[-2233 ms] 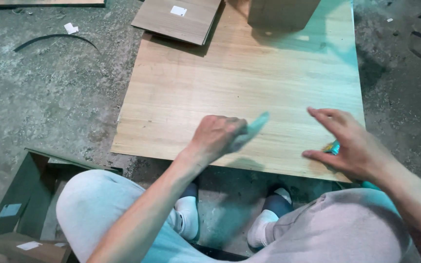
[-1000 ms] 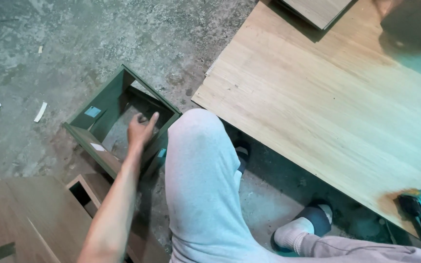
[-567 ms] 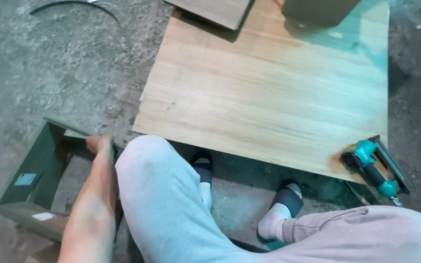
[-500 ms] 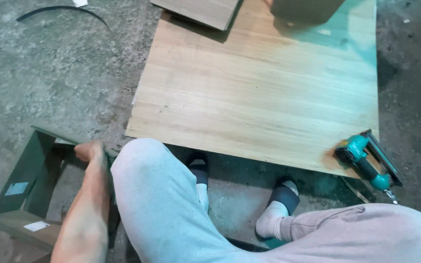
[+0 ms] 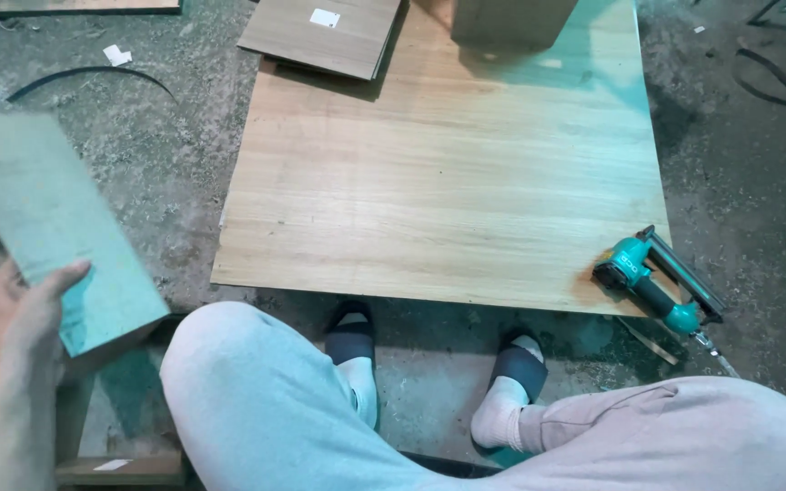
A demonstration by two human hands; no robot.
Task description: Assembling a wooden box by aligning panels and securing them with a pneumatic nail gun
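We had the flat greenish board (image 5: 47, 227) in our left hand (image 5: 20, 305), out at about nine o'clock from our knees and lifted clear of the floor; the thumb lay across its near face and the fingers were tucked behind, so the grasp sat at its lower end; the board looked blurred, so its surface was hard to read; we judged it stiff and fairly light for one hand, a rigid panel with square edges that would not bend; held by one end it seemed likely to lever downward, so a grip nearer its middle, or along both long edges, looked the safer hold; its face appeared smooth and could slip under a loose thumb; our right hand was out of view, and we could not tell its state; below the board, at seven o'clock, stood a dark box (image 5: 111, 427); at twelve o'clock lay the large wooden panel (image 5: 448, 173) on the concrete floor (image 5: 102, 136); on its corner at three o'clock rested a teal nail gun (image 5: 657, 282); smaller brown boards (image 5: 320, 36) lay at eleven o'clock.
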